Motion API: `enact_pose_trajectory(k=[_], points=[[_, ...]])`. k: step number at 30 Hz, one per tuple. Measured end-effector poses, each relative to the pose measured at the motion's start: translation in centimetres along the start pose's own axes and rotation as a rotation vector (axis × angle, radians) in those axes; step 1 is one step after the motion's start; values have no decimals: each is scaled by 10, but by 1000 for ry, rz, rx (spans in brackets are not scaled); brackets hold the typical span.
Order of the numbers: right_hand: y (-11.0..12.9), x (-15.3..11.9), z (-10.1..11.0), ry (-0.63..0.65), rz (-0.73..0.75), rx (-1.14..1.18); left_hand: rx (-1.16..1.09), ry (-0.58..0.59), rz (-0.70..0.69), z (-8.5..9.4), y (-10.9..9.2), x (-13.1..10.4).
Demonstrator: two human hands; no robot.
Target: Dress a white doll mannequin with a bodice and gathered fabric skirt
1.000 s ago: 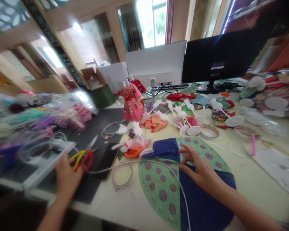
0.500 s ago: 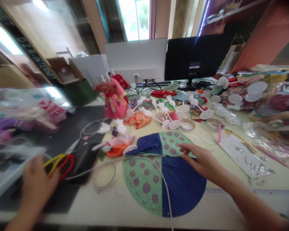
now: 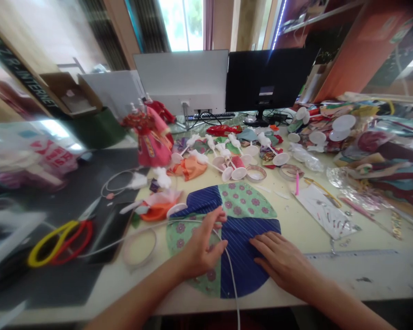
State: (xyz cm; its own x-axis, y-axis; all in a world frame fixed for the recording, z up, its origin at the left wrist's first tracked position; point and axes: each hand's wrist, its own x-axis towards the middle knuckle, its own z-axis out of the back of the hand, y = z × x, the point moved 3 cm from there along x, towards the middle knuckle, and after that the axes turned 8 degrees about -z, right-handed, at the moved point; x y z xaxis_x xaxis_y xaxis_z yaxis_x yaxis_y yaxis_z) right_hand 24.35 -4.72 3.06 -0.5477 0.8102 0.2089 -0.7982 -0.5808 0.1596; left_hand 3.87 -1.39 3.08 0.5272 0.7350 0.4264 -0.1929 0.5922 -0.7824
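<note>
A round cloth [image 3: 244,233] of green flowered and blue striped quarters lies on the table. Over its left half is my left hand [image 3: 201,245], thumb and fingers apart, holding nothing. My right hand [image 3: 278,256] rests with spread fingers on the blue striped part at the right. A white cable [image 3: 232,275] crosses the cloth and passes beneath my left hand. Scissors [image 3: 64,240] with yellow and red handles lie on the dark mat at the left, touched by neither hand.
White doll stands [image 3: 237,173] and scraps lie behind the cloth, near a tape roll [image 3: 140,247]. A clear ruler [image 3: 354,253] and a white card [image 3: 325,213] are at the right. Two monitors [image 3: 268,82] stand at the back. Dressed figures [image 3: 153,146] stand at the back left.
My left hand has left the scissors and moved right, over the cloth. My right hand has come down from the cloth's upper right to its lower right part. The view has shifted slightly.
</note>
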Motion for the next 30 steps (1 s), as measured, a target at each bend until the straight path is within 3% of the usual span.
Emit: enact_pose_trajectory(k=[3,9,13,20,30], points=[[2,-6,0,3,-4,-17,-29,92,4,-12,7,5],[-6,-14,5,21,-36,103,-26,155,82,-8,12,-8],[-26,16,6,-21,-134,144,-22,99,1,-7,11,-2],[-52,79,-9,106,-143,7,-17,180,-36,-19,13,11],[-86,99,-10,75,-161,-55,-55,176,-52,-22,17,9]])
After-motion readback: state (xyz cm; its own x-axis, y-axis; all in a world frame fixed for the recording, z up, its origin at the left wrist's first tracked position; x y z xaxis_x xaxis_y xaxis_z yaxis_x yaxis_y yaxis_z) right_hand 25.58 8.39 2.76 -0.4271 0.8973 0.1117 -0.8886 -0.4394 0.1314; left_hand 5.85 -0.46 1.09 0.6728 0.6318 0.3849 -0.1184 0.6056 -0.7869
